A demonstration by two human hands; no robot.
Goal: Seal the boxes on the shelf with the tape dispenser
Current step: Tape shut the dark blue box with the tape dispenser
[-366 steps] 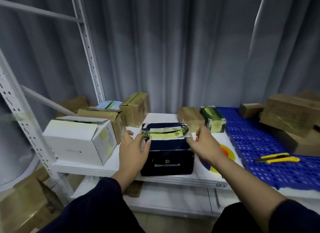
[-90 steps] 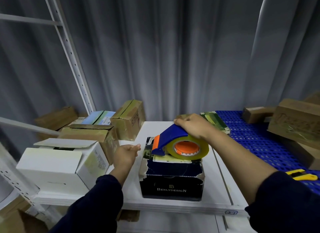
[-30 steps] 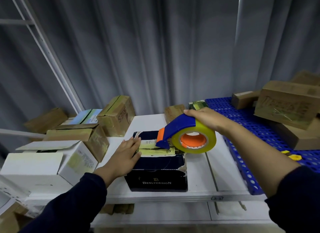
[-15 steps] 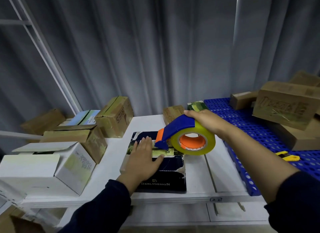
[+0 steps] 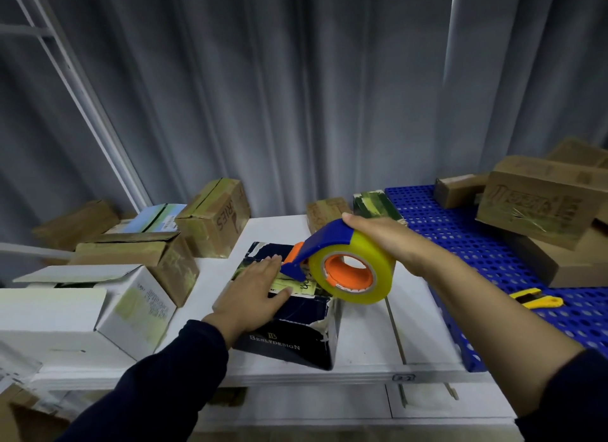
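A dark blue box (image 5: pixel 296 329) with white lettering stands near the front edge of the white shelf (image 5: pixel 362 343). My left hand (image 5: pixel 253 293) lies flat on its top, fingers spread, pressing the yellowish tape strip there. My right hand (image 5: pixel 385 241) grips the blue handle of the tape dispenser (image 5: pixel 345 270), which carries a yellow roll on an orange core. The dispenser's blue nose touches the box top right beside my left fingertips.
An open white box (image 5: pixel 98 306) and brown cartons (image 5: pixel 144 260) stand at the left. More cartons (image 5: pixel 539 204) sit on the blue perforated pallet (image 5: pixel 477 244) at the right, where a yellow utility knife (image 5: pixel 536 298) lies. A grey curtain hangs behind.
My left hand slid from the box's left side onto its top and now presses the tape. The dispenser's nose has come down to the box top.
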